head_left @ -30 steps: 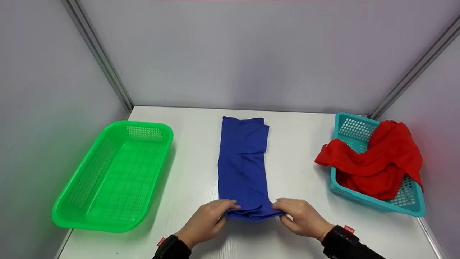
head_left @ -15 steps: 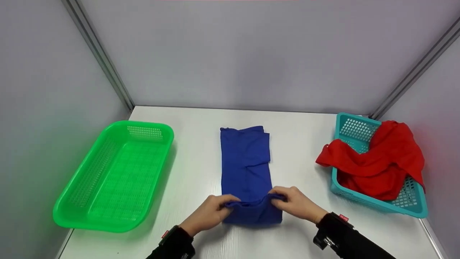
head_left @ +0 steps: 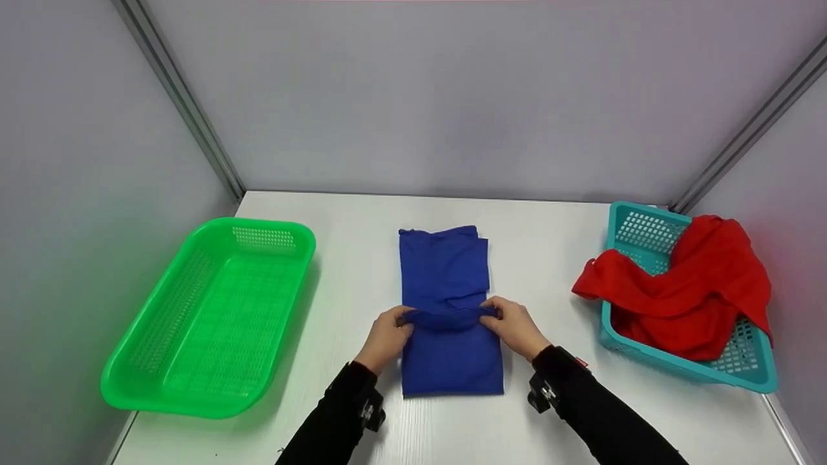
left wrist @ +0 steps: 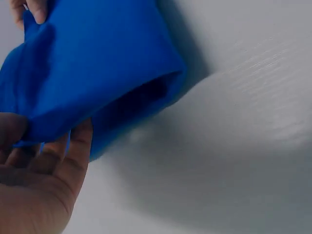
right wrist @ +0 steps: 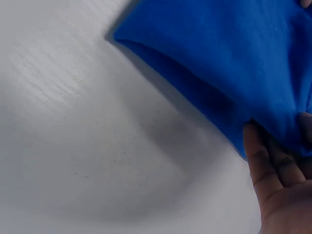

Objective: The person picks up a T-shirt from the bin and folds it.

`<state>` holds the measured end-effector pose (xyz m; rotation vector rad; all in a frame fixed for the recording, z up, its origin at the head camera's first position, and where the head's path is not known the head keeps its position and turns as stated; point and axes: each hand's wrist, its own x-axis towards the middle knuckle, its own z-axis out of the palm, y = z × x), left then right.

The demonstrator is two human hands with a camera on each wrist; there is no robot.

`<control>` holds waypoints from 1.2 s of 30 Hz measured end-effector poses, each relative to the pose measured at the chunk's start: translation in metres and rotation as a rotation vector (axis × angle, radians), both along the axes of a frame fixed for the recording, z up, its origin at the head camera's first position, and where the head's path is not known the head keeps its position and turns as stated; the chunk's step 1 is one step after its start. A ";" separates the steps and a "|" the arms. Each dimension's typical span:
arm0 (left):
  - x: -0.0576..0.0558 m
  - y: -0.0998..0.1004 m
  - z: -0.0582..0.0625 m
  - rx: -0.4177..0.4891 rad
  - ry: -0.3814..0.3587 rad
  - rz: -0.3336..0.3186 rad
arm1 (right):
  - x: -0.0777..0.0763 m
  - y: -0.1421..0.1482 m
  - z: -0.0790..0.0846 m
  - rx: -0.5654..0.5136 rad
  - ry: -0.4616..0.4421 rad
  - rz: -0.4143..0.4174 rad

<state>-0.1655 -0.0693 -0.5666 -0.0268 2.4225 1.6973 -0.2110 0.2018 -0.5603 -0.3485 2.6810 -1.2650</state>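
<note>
A long folded blue cloth garment (head_left: 446, 271) lies on the white table, its near part folded over toward the far side. The left hand (head_left: 386, 337) pinches the left corner of the folded-over edge, and the right hand (head_left: 512, 327) pinches the right corner. Between the hands that edge bunches slightly over the lower layer. In the left wrist view, the thumb lies on top of the blue cloth (left wrist: 107, 53) with the fingers underneath. The right wrist view shows the fingers reaching under the blue cloth (right wrist: 209, 53), beside the open side of the fold.
A green plastic basket (head_left: 303, 258) stands on the left side of the table. On the right, a turquoise basket (head_left: 685, 371) holds a red cloth (head_left: 704, 290), part of which hangs over its left rim. Grey panels (head_left: 452, 97) enclose the back and sides.
Both hands have carried the near edge of the blue garment up and away from the body, laying a fold over the middle. The garment first slid a little toward the body. The baskets stayed put.
</note>
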 end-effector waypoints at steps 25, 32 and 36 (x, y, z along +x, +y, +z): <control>0.080 -0.015 -0.018 -0.193 -0.013 -0.066 | 0.078 0.035 -0.024 0.174 -0.029 0.018; 0.093 -0.014 -0.024 -0.210 0.009 -0.126 | 0.103 0.045 -0.030 0.057 -0.124 0.105; 0.096 -0.012 -0.027 -0.295 0.064 -0.103 | 0.106 0.042 -0.032 0.037 -0.096 0.096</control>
